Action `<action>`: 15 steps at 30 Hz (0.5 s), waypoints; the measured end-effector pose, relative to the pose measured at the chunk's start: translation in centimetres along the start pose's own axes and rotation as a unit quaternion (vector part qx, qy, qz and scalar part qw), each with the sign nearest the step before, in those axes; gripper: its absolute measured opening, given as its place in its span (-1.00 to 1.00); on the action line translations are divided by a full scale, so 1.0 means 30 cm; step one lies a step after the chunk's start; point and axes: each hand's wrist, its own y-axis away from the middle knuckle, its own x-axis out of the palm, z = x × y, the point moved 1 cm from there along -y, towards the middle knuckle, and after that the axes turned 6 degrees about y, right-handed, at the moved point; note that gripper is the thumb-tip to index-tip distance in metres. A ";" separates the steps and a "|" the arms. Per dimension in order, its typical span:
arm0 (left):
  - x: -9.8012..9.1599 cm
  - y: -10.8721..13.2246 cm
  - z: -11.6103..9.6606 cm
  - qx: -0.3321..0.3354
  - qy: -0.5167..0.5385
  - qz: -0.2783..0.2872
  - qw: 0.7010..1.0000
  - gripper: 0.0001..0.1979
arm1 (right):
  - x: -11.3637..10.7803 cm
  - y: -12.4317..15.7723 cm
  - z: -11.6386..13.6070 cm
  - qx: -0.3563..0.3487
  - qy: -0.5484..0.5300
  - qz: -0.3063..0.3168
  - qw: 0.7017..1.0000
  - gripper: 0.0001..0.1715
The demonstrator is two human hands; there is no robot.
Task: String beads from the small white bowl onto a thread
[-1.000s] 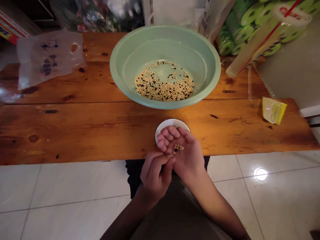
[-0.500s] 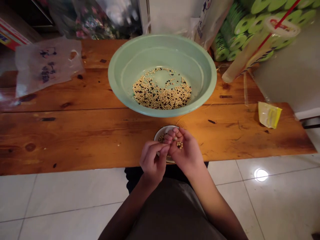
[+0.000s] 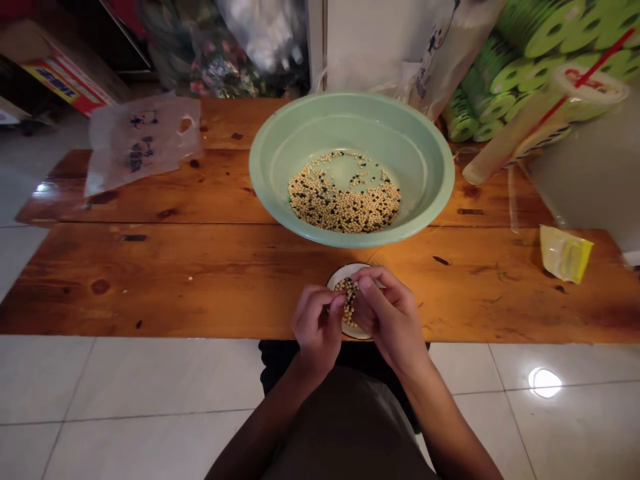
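Note:
A small white bowl [image 3: 343, 272] with a dark rim sits near the front edge of the wooden bench, holding pale and black beans [image 3: 349, 298]. Over its left side, my left hand [image 3: 318, 325] is closed in a pinch, thumb against forefinger; whatever lies between the tips is too small to make out. My right hand [image 3: 395, 313] hangs over the bowl's right side, fingers curled and thumb near the forefinger, its palm hidden. Beyond both hands stands a wide green basin [image 3: 353, 239], its bottom partly covered with mixed pale and black beans [image 3: 345, 203].
On the wooden bench [image 3: 225, 280] a plastic bag [image 3: 145, 143] lies at left and a yellow packet [image 3: 566, 253] at right. A tall cup [image 3: 525, 133] with a red straw leans behind the packet. Green rolls [image 3: 505, 80] are stacked at back right.
My right hand has turned from an open, upward palm bearing a few beans to curled fingers over the bowl. My left hand keeps its pinch. The camera view has shifted, moving everything rightward.

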 end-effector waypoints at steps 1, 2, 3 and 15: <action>-0.003 -0.003 -0.002 0.002 -0.001 0.002 1.000 -0.90 | -0.004 -0.001 -0.004 -0.007 0.026 -0.009 1.000 -0.90; -0.006 -0.005 -0.005 0.005 -0.004 0.002 1.000 -0.90 | -0.007 -0.002 -0.007 -0.014 0.047 -0.015 0.999 -0.90; -0.007 -0.007 -0.010 0.007 -0.007 0.003 1.000 -0.90 | -0.009 -0.003 -0.012 -0.019 0.060 -0.016 0.998 -0.89; -0.479 -0.158 0.216 0.064 -0.172 -0.202 0.962 -0.56 | -0.016 -0.001 0.007 0.021 -0.042 -0.034 0.998 -0.81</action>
